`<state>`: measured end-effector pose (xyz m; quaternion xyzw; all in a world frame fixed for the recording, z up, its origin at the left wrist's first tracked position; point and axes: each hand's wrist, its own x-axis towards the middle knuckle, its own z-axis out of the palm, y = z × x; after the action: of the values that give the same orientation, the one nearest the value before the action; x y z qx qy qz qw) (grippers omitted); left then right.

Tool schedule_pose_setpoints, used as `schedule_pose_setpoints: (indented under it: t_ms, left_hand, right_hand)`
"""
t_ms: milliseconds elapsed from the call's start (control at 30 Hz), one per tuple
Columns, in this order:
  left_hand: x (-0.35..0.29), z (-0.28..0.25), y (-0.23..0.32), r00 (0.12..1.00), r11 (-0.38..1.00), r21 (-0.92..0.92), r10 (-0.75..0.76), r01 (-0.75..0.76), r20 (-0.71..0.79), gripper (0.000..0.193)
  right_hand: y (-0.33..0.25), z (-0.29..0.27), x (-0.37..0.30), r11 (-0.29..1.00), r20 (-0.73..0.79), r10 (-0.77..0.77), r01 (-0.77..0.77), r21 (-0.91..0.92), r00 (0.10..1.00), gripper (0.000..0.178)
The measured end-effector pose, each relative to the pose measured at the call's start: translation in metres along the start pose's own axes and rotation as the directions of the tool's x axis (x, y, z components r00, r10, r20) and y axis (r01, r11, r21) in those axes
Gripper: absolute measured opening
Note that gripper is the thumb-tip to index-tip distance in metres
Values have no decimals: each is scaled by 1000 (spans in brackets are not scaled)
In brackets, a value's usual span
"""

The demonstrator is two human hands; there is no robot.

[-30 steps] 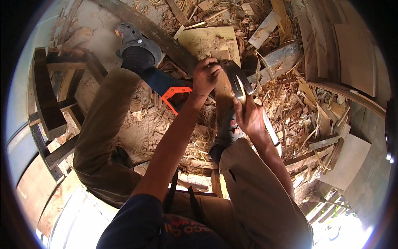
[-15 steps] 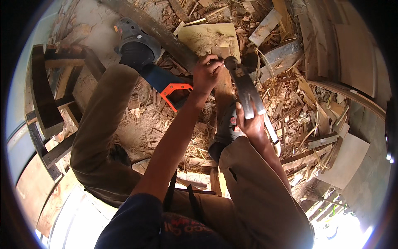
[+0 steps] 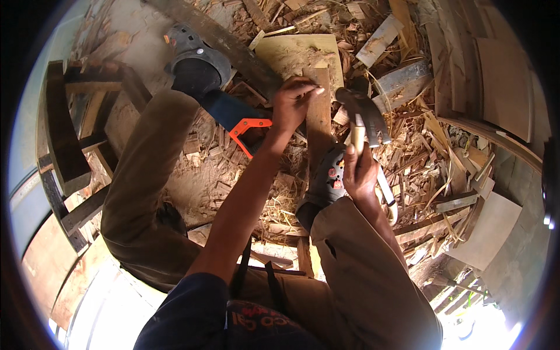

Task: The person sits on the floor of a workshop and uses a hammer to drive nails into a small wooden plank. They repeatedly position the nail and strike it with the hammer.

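Observation:
My right hand (image 3: 361, 173) is wrapped round the handle of a claw hammer (image 3: 363, 114), raised to the right of a narrow wooden strip (image 3: 318, 119). My left hand (image 3: 290, 108) is closed in a pinch at the strip's left edge, near its far end. Whatever the fingertips hold, if anything, is too small to make out. The strip lies lengthwise between my feet, and my right shoe (image 3: 328, 175) presses against or over its near part. Under the strip's far end lies a pale plywood piece (image 3: 277, 51).
A handsaw with an orange-edged handle (image 3: 242, 125) lies left of my left hand, its blade by my left shoe (image 3: 201, 61). A dark beam (image 3: 224, 44) runs beyond it. At far left stands a wooden frame (image 3: 64, 128). Wood chips and offcuts (image 3: 379, 41) litter the ground; boards (image 3: 501, 87) lean at right.
The hammer has drawn back from beside my left fingers, toward the right, and its head has turned. My left hand stays pinched at nearly the same spot.

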<state>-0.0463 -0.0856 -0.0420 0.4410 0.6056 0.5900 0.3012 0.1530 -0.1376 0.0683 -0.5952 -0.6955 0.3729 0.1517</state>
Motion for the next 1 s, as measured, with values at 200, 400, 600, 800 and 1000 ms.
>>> schedule_pose_setpoints:
  t_ms: [200,400,600,800,1000]
  left_hand:
    - [6,-20,-5,916,897,-298,-379,327,-135,26]
    - [-9,-6,23,942,928,-187,-333,321,-38,20]
    - [-7,4,17,975,982,-27,-189,187,-115,18]
    - [-3,5,5,994,990,107,-90,96,-56,18]
    - [0,5,19,998,959,274,61,-67,29,12]
  right_hand:
    - [14,-10,1,974,-127,191,-172,147,973,49]
    - [29,0,-9,961,-92,227,-208,182,970,49]
    - [16,3,-17,958,7,250,-248,145,968,47]
    - [16,1,-14,952,13,259,-258,164,966,50]
    - [14,-4,-11,956,5,265,-263,128,964,52]
